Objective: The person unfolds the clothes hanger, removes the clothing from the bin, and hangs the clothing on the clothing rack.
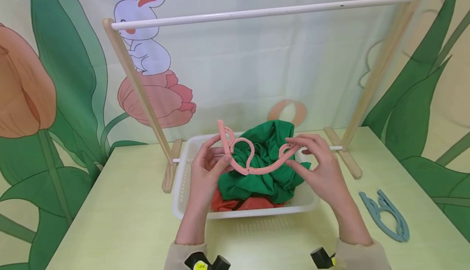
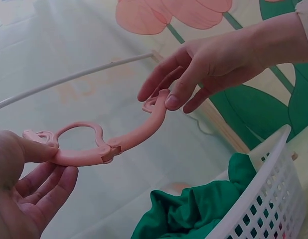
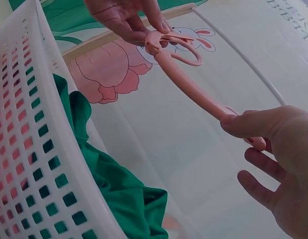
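Observation:
A pink folding hanger (image 1: 249,170) is held in the air over the basket, its two arms spread in a shallow curve around a middle joint. The left hand (image 1: 207,168) pinches its left arm between thumb and fingers. At the other end, the right hand (image 1: 319,164) pinches the right arm tip. In the left wrist view the hanger (image 2: 79,157) shows its loop and hinge, with the left hand (image 2: 29,184) at the near end. The right wrist view shows the right hand (image 3: 278,154) with its thumb on the hanger (image 3: 191,89), lower fingers extended.
A white basket (image 1: 257,213) holds green cloth (image 1: 253,180) above red cloth (image 1: 258,203). Behind and around it stands a wooden rack with a white rod (image 1: 257,12). A folded blue hanger (image 1: 385,217) lies on the table (image 1: 110,221) at the right.

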Motion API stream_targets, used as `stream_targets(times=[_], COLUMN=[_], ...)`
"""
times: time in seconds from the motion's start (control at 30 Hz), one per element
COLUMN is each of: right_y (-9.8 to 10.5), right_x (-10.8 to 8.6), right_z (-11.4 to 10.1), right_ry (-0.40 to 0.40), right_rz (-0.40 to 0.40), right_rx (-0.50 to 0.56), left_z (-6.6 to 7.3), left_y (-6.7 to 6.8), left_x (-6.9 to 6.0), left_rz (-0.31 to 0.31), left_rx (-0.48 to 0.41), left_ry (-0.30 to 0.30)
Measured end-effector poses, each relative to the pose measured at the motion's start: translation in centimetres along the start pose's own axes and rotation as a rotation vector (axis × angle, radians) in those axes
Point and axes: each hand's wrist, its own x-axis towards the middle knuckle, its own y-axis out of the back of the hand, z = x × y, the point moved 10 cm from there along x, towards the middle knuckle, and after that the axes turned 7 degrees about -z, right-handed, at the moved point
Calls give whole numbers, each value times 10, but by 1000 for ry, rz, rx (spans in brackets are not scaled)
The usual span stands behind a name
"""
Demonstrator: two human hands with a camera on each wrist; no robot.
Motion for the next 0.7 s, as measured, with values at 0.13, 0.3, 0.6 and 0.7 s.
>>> stream_targets(times=[0.13, 0.3, 0.6, 0.7], right_y=[7, 14, 21, 23], right_x=[-1, -4, -6, -6], right_z=[-1, -4, -3, -2], right_ry=[33, 83, 119, 109], right_rz=[15, 36, 80, 89], right_rx=[-32, -55, -42, -38], left_z=[-1, 4, 10, 8], left_y=[2, 5, 7, 11], left_x=[1, 1, 0, -1], left_rz=[29, 53, 38, 65], left_rx=[-33, -120, -180, -188], left_ry=[16, -32, -89, -89])
